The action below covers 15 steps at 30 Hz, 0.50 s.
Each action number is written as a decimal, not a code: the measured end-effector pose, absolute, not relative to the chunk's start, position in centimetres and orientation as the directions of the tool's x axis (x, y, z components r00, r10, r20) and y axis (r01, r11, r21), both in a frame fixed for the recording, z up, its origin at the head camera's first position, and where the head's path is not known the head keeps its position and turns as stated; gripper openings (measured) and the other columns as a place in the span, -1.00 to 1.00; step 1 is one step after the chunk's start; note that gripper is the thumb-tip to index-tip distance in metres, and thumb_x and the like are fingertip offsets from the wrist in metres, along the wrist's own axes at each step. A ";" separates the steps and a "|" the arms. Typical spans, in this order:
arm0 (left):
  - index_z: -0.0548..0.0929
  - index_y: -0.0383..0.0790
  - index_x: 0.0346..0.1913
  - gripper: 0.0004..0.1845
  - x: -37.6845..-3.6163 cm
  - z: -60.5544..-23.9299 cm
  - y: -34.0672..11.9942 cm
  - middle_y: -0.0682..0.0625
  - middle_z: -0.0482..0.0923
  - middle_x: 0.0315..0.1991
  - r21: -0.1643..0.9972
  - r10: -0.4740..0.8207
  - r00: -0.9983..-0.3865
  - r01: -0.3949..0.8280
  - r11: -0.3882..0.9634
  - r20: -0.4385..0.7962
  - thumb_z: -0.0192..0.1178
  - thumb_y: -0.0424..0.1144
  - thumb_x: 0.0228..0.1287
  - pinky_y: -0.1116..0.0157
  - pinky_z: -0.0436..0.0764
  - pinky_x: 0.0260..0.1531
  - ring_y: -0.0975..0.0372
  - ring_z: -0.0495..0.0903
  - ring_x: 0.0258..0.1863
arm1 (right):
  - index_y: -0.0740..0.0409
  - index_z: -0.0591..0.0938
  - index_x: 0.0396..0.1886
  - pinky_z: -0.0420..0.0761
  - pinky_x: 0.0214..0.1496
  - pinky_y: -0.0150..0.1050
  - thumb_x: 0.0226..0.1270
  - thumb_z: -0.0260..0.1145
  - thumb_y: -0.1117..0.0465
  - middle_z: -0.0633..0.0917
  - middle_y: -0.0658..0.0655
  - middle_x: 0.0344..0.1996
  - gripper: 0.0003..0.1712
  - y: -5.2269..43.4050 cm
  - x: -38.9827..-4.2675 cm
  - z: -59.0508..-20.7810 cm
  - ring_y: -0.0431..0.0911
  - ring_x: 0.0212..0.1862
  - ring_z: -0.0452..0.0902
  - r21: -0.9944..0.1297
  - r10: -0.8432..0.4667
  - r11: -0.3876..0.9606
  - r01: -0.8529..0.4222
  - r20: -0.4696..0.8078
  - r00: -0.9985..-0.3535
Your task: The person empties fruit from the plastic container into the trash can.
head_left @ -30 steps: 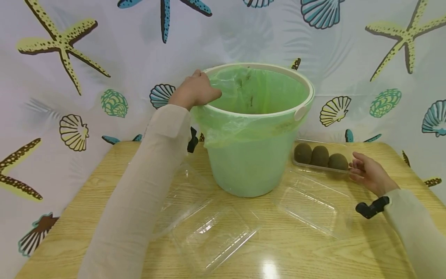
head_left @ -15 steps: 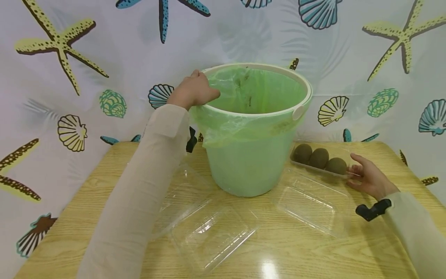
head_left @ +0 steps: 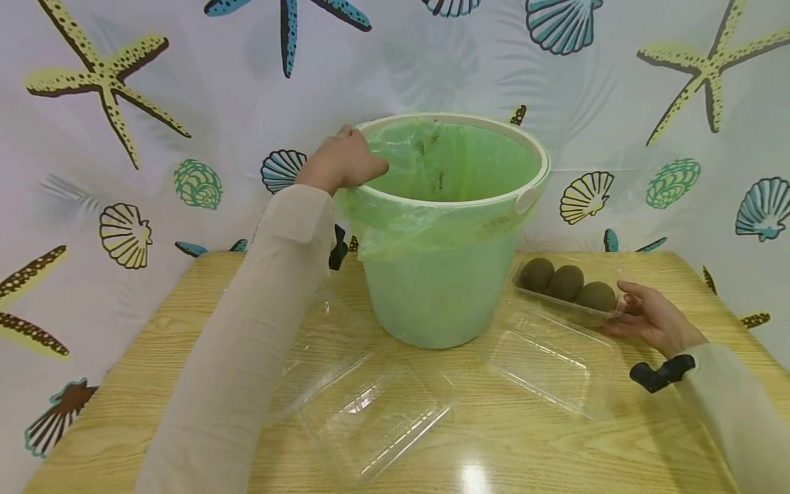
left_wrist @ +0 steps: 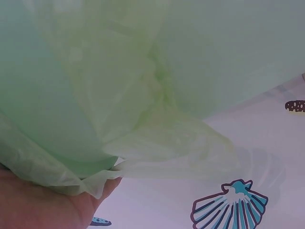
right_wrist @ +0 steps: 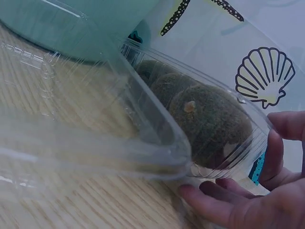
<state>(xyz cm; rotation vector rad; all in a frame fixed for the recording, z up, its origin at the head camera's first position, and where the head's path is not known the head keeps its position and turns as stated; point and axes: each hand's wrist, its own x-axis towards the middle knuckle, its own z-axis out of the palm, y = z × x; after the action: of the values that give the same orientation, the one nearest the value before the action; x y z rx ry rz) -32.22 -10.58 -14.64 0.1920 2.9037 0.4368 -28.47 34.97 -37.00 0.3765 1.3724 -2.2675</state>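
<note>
The left hand [head_left: 342,161] is clasped over the rim of the green bucket [head_left: 444,274], fingers curled around the edge where the thin bag [head_left: 420,226] folds over it. The bucket stands toward the back of the bench [head_left: 555,439], in the middle.

The right hand [head_left: 648,319] grips the near end of a clear plastic tray [head_left: 564,305] holding three kiwis [head_left: 564,281], just right of the bucket; in the right wrist view the fingers [right_wrist: 214,205] curl under the tray's end and the thumb sits on its outer edge. The tray's open lid [head_left: 549,360] lies flat in front of it. Another empty clear box [head_left: 370,412] lies open toward the left.

The tray looks light, thin and springy, likely to buckle if squeezed hard, and its smooth walls may be slippery. The loose kiwis could roll if it tilts, so support under the base seems the safer hold.
</note>
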 end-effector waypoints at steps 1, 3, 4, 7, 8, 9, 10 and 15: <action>-0.27 -0.47 0.46 -0.20 -32.2 -14.6 -10.6 -0.20 -0.55 0.51 0.302 0.156 -0.972 0.098 0.948 -0.176 -0.25 -0.06 0.36 -0.02 0.01 0.44 -0.15 -0.32 0.50 | 0.13 0.48 -0.68 0.65 -0.17 -0.01 0.46 0.02 0.06 0.58 0.05 -0.32 -0.52 35.0 -28.5 -37.1 -0.07 -0.27 0.63 -0.763 -0.244 -0.396 0.511 -0.449 -0.859; -0.30 -0.46 0.46 -0.19 -32.3 -14.6 -10.6 -0.21 -0.56 0.51 0.296 0.156 -0.972 0.099 0.950 -0.178 -0.26 -0.05 0.37 -0.02 -0.01 0.45 -0.15 -0.33 0.50 | 0.13 0.48 -0.63 0.65 -0.17 -0.01 0.46 0.03 0.09 0.56 0.06 -0.29 -0.58 35.0 -28.5 -37.3 -0.07 -0.26 0.63 -0.761 -0.242 -0.405 0.506 -0.444 -0.863; -0.31 -0.46 0.46 -0.19 -32.3 -14.6 -10.6 -0.21 -0.56 0.51 0.295 0.156 -0.971 0.099 0.950 -0.178 -0.26 -0.04 0.37 -0.02 -0.02 0.45 -0.14 -0.33 0.50 | 0.12 0.47 -0.53 0.65 -0.16 -0.01 0.47 0.03 0.09 0.53 0.06 -0.23 -0.66 35.1 -28.5 -37.4 -0.08 -0.24 0.62 -0.765 -0.241 -0.404 0.501 -0.440 -0.865; -0.33 -0.45 0.46 -0.19 -32.3 -14.6 -10.6 -0.21 -0.55 0.51 0.289 0.156 -0.971 0.100 0.952 -0.179 -0.26 -0.04 0.38 -0.01 -0.03 0.46 -0.14 -0.34 0.50 | 0.07 0.38 -0.17 0.64 -0.13 -0.03 0.46 0.05 0.11 0.35 0.08 -0.04 -0.87 35.0 -28.5 -37.6 -0.09 -0.21 0.58 -0.771 -0.227 -0.405 0.492 -0.436 -0.871; -0.33 -0.45 0.46 -0.19 -32.3 -14.6 -10.6 -0.21 -0.56 0.51 0.291 0.156 -0.972 0.100 0.952 -0.178 -0.26 -0.04 0.38 -0.01 -0.03 0.46 -0.14 -0.34 0.50 | 0.03 0.30 -0.06 0.64 -0.11 -0.04 0.46 0.06 0.11 0.29 0.09 0.00 -0.82 35.1 -28.5 -37.7 -0.09 -0.19 0.57 -0.770 -0.231 -0.408 0.491 -0.433 -0.871; -0.33 -0.45 0.46 -0.19 -32.3 -14.7 -10.6 -0.21 -0.56 0.51 0.293 0.156 -0.972 0.099 0.951 -0.178 -0.26 -0.04 0.38 -0.02 -0.03 0.46 -0.14 -0.35 0.50 | -0.01 0.23 0.02 0.63 -0.09 -0.05 0.46 0.06 0.11 0.24 0.09 0.03 -0.74 35.1 -28.5 -37.8 -0.09 -0.18 0.56 -0.774 -0.235 -0.405 0.486 -0.425 -0.874; -0.32 -0.45 0.46 -0.19 -32.3 -14.7 -10.6 -0.20 -0.56 0.51 0.296 0.156 -0.972 0.098 0.950 -0.178 -0.26 -0.04 0.38 -0.02 -0.02 0.46 -0.14 -0.35 0.50 | -0.04 0.16 0.06 0.63 -0.07 -0.06 0.46 0.05 0.11 0.22 0.09 0.03 -0.68 35.1 -28.5 -37.8 -0.09 -0.17 0.55 -0.779 -0.242 -0.402 0.481 -0.416 -0.877; -0.27 -0.45 0.47 -0.21 -32.2 -14.7 -10.6 -0.20 -0.56 0.51 0.300 0.158 -0.972 0.100 0.949 -0.176 -0.26 -0.05 0.38 -0.02 0.02 0.44 -0.15 -0.33 0.50 | 0.11 0.36 -0.18 0.63 -0.03 -0.10 0.49 -0.02 0.19 0.44 0.06 -0.33 -0.91 35.3 -28.1 -38.1 -0.14 -0.31 0.47 -0.795 -0.317 -0.417 0.441 -0.328 -0.890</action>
<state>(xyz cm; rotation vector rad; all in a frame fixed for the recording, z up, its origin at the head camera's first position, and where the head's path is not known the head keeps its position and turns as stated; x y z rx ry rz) -32.22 -10.63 -14.66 0.1936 2.9044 0.4317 -28.10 35.35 -38.06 0.1745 1.3527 -2.3143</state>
